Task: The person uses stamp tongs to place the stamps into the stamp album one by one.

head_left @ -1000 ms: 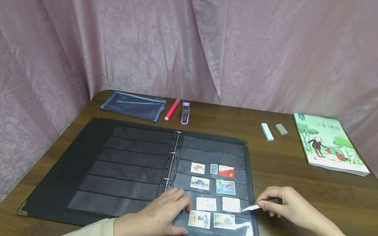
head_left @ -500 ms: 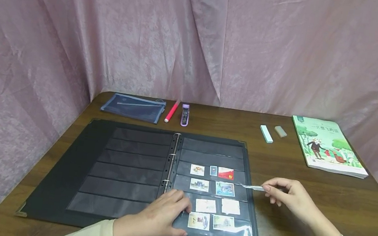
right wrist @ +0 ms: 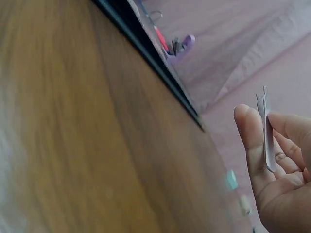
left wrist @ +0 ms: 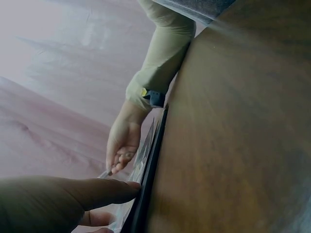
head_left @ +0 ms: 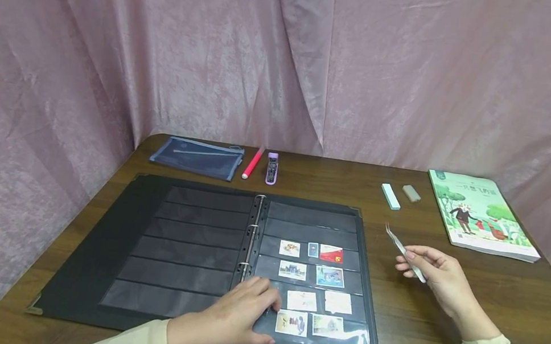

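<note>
A black stamp album [head_left: 69, 261] lies spread on the table, its ring spine in the middle. Several stamps, among them a red one [head_left: 331, 253] and a blue one [head_left: 330, 276], sit in the clear strips of the right page. My left hand [head_left: 232, 313] rests on the lower inner part of that page, thumb near the front edge. To the right of the album, my right hand [head_left: 435, 275] pinches metal tweezers [head_left: 402, 249] between thumb and fingers. In the right wrist view the tweezers' [right wrist: 267, 136] tips stand slightly apart with nothing between them.
Along the back lie a blue zip pouch [head_left: 200, 157], a red pen [head_left: 253, 163], a purple-edged gadget [head_left: 272, 169], a pale blue stick-shaped block [head_left: 390, 196] and an eraser-like block [head_left: 411, 193]. A green picture-covered book [head_left: 482, 214] is at the back right.
My right hand has drawn the tweezers from the lower right stamps up and away to the right, turning their tips toward the back. The left hand stays put on the page.
</note>
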Demonstrator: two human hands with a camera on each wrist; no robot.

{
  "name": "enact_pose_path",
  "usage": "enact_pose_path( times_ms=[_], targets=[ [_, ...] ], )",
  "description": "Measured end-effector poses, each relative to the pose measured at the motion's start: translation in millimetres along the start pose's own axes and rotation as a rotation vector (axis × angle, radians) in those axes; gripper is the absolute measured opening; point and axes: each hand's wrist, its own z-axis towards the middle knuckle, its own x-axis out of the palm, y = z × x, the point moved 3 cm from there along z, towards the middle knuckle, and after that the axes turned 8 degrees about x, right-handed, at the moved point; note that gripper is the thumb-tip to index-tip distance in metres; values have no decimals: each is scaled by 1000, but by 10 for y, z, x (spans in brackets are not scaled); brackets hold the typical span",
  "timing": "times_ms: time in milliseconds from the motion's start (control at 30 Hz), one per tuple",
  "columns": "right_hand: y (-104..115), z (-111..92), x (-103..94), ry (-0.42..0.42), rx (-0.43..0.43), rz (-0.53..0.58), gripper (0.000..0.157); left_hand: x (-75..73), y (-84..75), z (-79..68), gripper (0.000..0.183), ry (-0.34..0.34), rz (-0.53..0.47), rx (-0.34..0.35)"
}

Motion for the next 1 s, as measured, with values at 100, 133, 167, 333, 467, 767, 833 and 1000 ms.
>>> enact_pose_path(
  times_ms=[100,133,167,333,467,767,833,1000],
  targets=[
    [-49,22,-36,28,-13,94,19,-6,3,3,42,5,-7,-5],
    [-61,27,-44,32,-16,106,20,-7,4,2,42,8,-9,-7],
    [-73,30,-54,29,-16,109,20,-7,6,1,42,11,-12,-10],
    [-104,16,-133,-108,15,-42,19,0,13,-3,42,13,-14,-12],
    [-122,-23,-222,-196,18,-110,17,14,10,4,42,6,-8,-2],
    [-167,-77,-424,-301,60,-275,15,13,-6,5,42,8,-15,8],
    [-170,-83,-464,-338,88,-360,13,10,-6,6,42,6,-13,9],
    [-179,-84,-517,-386,132,-559,25,10,-1,4,42,-2,1,9]
  ],
)
